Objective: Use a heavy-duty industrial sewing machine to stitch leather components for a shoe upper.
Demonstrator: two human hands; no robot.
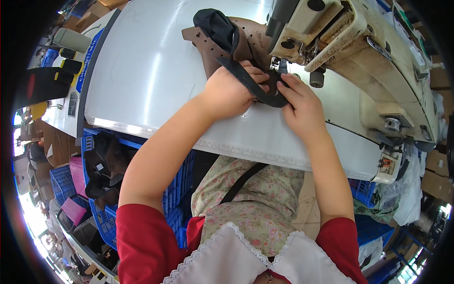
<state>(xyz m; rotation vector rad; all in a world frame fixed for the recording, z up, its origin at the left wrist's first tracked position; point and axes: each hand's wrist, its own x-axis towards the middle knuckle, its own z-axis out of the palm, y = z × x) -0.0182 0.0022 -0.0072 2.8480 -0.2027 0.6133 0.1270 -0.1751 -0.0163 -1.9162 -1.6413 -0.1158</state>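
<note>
A brown piece with rows of small holes (210, 54), which looks like a cap, lies on the sewing machine table, with black cloth (215, 27) bunched on it. A black band (248, 81) curves along its near edge, its free end passing over my left hand (229, 94). The left fingers are curled, gripping the brown piece and band just left of the presser foot (283, 66). My right hand (302, 102) pinches the band's right-hand part close to the foot, fingertips beside it. The piece's edge near the needle is partly hidden by my fingers.
The sewing machine (378, 71) overhangs the table's right side. A white tabletop (137, 71) extends left, with a ruler strip along its front edge. Below left, a blue crate (106, 217) holds dark brown pieces. A grey-edged stand with yellow and black items is farther left.
</note>
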